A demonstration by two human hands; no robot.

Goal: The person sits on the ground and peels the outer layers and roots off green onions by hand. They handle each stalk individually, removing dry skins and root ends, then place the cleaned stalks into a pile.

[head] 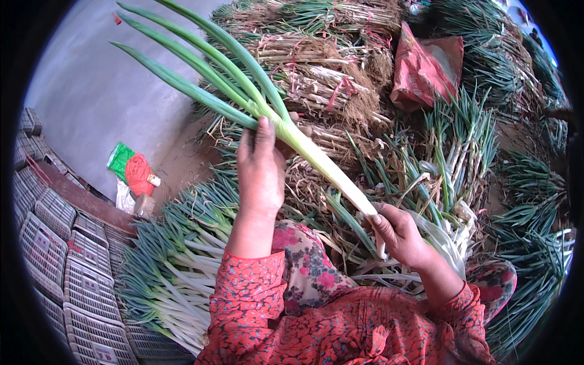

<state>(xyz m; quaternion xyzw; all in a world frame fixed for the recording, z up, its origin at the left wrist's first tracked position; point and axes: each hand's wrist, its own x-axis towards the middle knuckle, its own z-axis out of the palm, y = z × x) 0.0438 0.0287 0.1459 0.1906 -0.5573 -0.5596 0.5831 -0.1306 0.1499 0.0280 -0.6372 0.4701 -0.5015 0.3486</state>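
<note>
A large green onion slants across the middle of the head view, its forked green leaves up to the left and its white end down to the right. My left hand grips it just below the fork, thumb in front. Around the lower white shank closes my right hand, with the tip poking out beneath the fingers. Behind that hand, pale stripped leaf skins hang among loose leaves. Peeled green onions with white shanks lie in a heap beside my left forearm.
Tied bundles of unpeeled green onions with dry roots are piled ahead. A red sack lies at their right. More green onions cover the right side. Slatted plastic crates stack at left, near green and orange bags on the floor.
</note>
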